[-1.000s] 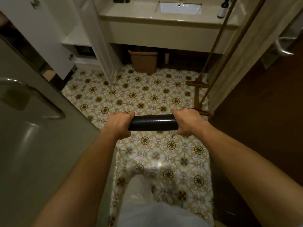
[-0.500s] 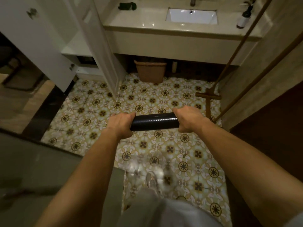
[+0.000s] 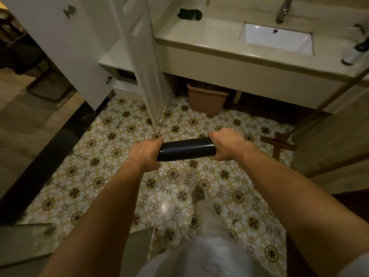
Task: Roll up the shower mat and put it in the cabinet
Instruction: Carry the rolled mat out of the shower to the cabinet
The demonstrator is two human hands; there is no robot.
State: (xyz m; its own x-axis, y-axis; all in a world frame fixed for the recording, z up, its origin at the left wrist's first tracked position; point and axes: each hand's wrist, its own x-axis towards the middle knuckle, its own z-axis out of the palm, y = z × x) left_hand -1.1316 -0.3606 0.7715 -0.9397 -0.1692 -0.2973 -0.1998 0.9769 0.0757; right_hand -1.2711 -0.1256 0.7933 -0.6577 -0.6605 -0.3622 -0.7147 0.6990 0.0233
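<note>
The shower mat [image 3: 186, 149] is a tight black roll held level in front of me, above the patterned tile floor. My left hand [image 3: 145, 153] grips its left end and my right hand [image 3: 226, 143] grips its right end; both ends are hidden inside my fists. Ahead and to the left stands the white cabinet [image 3: 117, 58] with both doors swung open. Its left door [image 3: 65, 47] and right door [image 3: 143, 56] frame a white shelf and a dark opening low down.
A vanity counter with a sink [image 3: 277, 40] fills the upper right, and a tan bin [image 3: 207, 98] sits beneath it. A wooden stand [image 3: 279, 146] is on the floor at right. A dark threshold strip [image 3: 50, 156] borders the tiles at left. My foot [image 3: 199, 196] is mid-step.
I have walked forward toward the cabinet and vanity with the roll still in both hands. The grey door at left has dropped out of view, and the cabinet looks closer.
</note>
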